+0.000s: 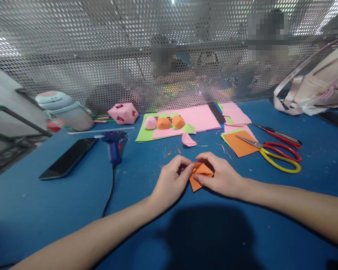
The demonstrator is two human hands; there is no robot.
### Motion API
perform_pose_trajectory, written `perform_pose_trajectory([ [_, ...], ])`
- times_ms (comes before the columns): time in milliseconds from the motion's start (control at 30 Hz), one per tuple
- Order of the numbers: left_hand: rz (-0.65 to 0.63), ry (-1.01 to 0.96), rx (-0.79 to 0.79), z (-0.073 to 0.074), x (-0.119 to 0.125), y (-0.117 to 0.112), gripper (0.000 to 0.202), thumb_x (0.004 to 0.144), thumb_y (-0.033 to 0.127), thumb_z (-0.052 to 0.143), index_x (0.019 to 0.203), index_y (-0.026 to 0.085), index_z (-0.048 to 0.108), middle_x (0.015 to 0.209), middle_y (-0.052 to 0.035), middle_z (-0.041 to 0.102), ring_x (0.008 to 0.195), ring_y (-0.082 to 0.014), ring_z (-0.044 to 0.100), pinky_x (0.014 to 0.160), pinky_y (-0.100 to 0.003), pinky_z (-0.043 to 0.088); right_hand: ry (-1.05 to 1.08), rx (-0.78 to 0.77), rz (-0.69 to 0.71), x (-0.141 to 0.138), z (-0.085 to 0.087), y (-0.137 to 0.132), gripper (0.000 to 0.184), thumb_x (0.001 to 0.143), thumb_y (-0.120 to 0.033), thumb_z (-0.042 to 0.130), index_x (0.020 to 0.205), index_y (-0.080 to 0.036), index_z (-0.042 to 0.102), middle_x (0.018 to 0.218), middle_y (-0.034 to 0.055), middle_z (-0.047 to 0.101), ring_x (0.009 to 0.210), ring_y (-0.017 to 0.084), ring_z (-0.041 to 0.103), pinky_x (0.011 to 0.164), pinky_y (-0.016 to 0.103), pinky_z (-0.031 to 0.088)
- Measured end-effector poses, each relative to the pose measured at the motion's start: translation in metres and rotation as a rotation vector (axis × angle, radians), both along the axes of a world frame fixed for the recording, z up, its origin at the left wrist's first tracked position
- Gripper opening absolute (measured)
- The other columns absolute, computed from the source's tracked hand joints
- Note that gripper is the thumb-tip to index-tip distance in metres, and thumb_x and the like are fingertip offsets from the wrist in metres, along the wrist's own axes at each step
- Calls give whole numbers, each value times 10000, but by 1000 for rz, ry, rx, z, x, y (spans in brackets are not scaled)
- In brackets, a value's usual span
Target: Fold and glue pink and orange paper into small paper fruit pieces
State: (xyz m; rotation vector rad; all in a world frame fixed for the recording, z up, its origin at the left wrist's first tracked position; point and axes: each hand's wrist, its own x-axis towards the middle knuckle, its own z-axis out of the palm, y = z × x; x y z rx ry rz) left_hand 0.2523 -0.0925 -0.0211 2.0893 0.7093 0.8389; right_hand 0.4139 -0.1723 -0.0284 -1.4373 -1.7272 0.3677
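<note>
Both hands, left hand (173,179) and right hand (221,175), pinch the folded orange paper (199,176) between them on the blue table (73,202).

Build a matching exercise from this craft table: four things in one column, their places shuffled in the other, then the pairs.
Things:
1. folded orange paper
2. glue gun
3. phone
4. yellow-handled scissors

Places:
A. blade lying over the orange sheet
B. flat, farthest left of the four
C. pinched between the left hand and the right hand
D. its black cable trailing toward the person

Pairs: 1-C, 2-D, 3-B, 4-A.
</note>
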Motion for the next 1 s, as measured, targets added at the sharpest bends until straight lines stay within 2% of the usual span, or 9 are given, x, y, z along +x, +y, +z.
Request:
perform_pose_trajectory([
  [67,-15,21,51,-1,0,-2,127,883,258,518,796,176,559,771,2,626,697,-113,575,636,-226,444,-40,-6,-2,0,1,0,302,794,-259,615,1067,-213,495,1032,43,615,945,201,597,818,343,471],
  [133,-35,40,96,-1,-1,-4,120,888,236,505,792,177,547,769,4,619,688,-108,566,631,-225,436,-49,-18,4,0,1,0,272,784,-179,589,1041,-216,509,1010,30,621,930,191,600,804,330,470],
  [267,-35,28,120,0,-2,-4,107,890,219,498,801,179,543,776,2,615,700,-109,566,645,-228,439,-13,-20,37,2,1,1,351,737,-46,534,1041,-220,513,988,9,618,907,154,596,794,282,469],
  [433,18,2,68,0,-1,0,122,889,251,506,802,176,546,763,-5,610,685,-118,565,633,-238,443,33,146,82,4,5,-3,427,791,-182,591,1197,-196,458,1127,78,553,1035,188,542,891,331,456],
  [533,25,-14,91,1,-1,1,117,888,250,513,806,175,550,755,-4,599,673,-115,555,623,-235,437,35,220,142,4,7,-4,244,875,-204,518,1118,-192,542,1116,86,540,1046,179,527,913,337,445],
  [600,9,-30,108,1,-1,1,110,889,239,511,809,175,550,765,-6,597,679,-113,553,626,-233,438,37,221,120,4,7,-3,153,902,-175,477,993,-190,600,1057,76,555,998,163,544,887,324,456],
  [667,-6,-45,116,1,-1,1,106,891,227,508,807,176,548,776,-8,595,692,-112,554,634,-233,440,38,213,96,3,5,0,145,897,-149,481,934,-186,616,1007,69,565,957,157,554,855,314,471],
  [833,-29,-76,142,-1,-1,1,85,884,193,516,803,178,541,825,-16,595,748,-117,558,662,-236,443,-4,212,77,1,-2,3,202,894,-118,458,992,-177,625,980,72,576,942,162,555,845,318,476],
  [1000,-32,-82,153,-1,-1,0,82,885,181,506,807,180,533,852,-24,591,782,-125,563,682,-244,448,-77,201,62,1,-2,2,184,883,-140,487,984,-188,634,970,68,583,927,177,555,830,334,475],
])
